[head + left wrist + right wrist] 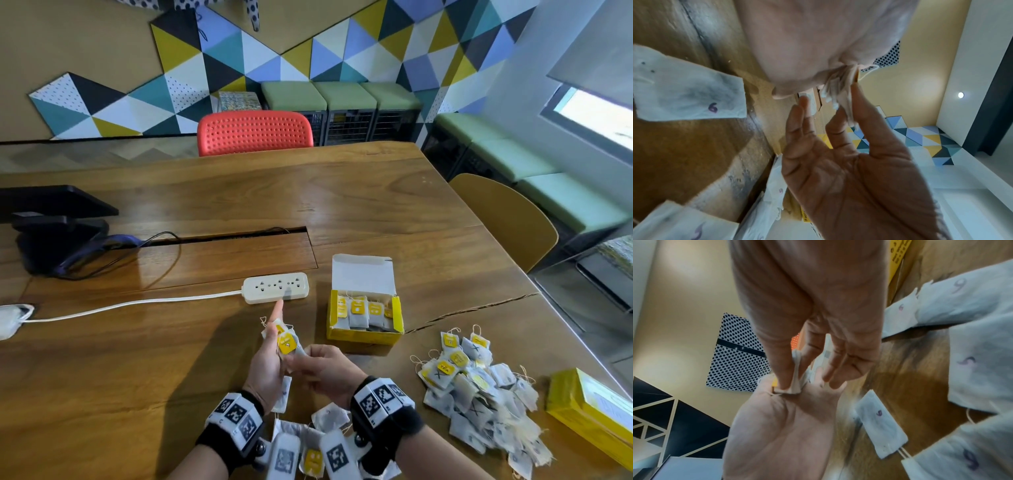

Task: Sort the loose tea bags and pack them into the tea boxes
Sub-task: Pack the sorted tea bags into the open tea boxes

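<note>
the wooden surface (376,192) carries an open yellow tea box (363,322), and everything here is placed from that box. its white lid stands up at the back and a row of tea bags with yellow tags sits upright inside. just left of the box, toward the near edge, the left hand (270,356) is held up with straight fingers, and a small stack of tea bags (286,339) rests against them. the right hand (327,371) meets it there, thumb and fingers pinching that stack; the wrist views show the bags squeezed between the two hands.

right of the box lies a loose heap of tea bags (479,387), some marked with an x, and beyond the heap a second yellow box (592,411) lies closed on its side. nearer than the box, under the wrists, a few more bags (322,442) lie flat, with purple numerals on them in the wrist views.

left of the box sits a white power strip (275,287), its cord running off to the left. far left stands a black monitor base (58,240). behind the surface are a red chair (255,132), green cushioned benches (342,94) and a wall of coloured triangles (308,58).
</note>
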